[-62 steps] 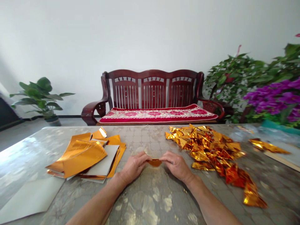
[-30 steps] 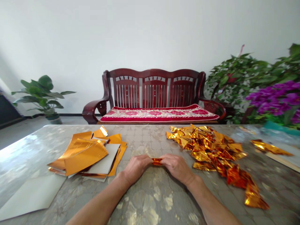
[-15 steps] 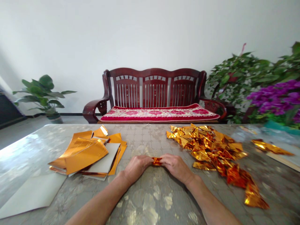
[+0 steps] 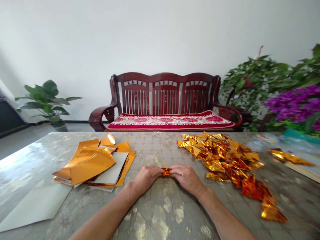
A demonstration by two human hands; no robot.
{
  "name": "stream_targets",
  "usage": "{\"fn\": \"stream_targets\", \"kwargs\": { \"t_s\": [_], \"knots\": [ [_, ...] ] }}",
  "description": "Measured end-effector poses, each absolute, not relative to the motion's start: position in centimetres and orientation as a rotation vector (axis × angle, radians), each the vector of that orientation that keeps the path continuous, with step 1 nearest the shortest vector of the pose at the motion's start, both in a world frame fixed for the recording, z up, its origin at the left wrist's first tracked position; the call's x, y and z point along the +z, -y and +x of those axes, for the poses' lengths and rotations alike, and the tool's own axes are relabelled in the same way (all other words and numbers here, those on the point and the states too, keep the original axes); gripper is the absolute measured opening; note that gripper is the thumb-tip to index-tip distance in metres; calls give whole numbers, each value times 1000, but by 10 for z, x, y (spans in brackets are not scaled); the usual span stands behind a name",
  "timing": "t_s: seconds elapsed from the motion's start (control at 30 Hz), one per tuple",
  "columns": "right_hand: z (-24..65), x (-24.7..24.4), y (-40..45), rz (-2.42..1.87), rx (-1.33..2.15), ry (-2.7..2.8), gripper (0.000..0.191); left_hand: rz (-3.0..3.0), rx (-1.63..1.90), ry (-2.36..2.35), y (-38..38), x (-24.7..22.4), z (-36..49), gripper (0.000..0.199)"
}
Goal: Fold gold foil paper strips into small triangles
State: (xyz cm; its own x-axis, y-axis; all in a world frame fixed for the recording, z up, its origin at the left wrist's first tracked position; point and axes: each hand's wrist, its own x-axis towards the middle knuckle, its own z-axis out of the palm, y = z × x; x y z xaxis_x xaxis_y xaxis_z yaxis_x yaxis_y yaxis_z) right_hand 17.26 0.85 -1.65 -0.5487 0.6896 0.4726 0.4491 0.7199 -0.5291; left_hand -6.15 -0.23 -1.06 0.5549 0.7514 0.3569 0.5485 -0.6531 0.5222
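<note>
I have a small piece of gold foil [image 4: 166,171] pinched between my two hands, just below the centre of the frame; my left hand [image 4: 147,176] has its fingers drawn together on the foil's left end, and my right hand [image 4: 185,176] grips the right end the same way – only the crinkled middle shows between them, and how my hidden fingertips sit I cannot tell. Gripping both ends likely lets me press or shape the foil evenly; my hands are low over the tabletop [image 4: 155,213], perhaps so that it steadies them, though whether the foil touches it I cannot make out.

At the left of the frame lies a loose stack of gold sheets [image 4: 91,168], some with pale faces up, probably set there to be within easy reach of my left hand; a pale sheet [image 4: 37,206] lies flat at the lower left, by the stack's near edge. On the right, a heap of folded foil pieces [image 4: 220,155] trails towards the lower right corner; I judge it sits apart from the flat sheets so the two do not mix – the middle is left as working room. Further right, another gold piece [image 4: 291,157] lies near some clear plastic [image 4: 265,140].
</note>
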Motion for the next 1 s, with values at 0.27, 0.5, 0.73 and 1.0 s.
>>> {"fn": "stream_targets", "kwargs": {
  "t_s": [0.27, 0.5, 0.73, 1.0],
  "knots": [
    [173, -12, -9, -839, 481, 2244, 23, 2379, 799, -1022, -1, -12, -62, 26],
    [175, -14, -11, -842, 483, 2267, 21, 2318, 862, -980, -2, -12, -60, 26],
    [174, -18, -12, -849, 503, 2198, 20, 2269, 900, -1037, -2, -14, -55, 22],
    [175, -16, -11, -892, 437, 2181, 22, 2144, 984, -1094, -5, -13, -48, 17]
  ]
}}
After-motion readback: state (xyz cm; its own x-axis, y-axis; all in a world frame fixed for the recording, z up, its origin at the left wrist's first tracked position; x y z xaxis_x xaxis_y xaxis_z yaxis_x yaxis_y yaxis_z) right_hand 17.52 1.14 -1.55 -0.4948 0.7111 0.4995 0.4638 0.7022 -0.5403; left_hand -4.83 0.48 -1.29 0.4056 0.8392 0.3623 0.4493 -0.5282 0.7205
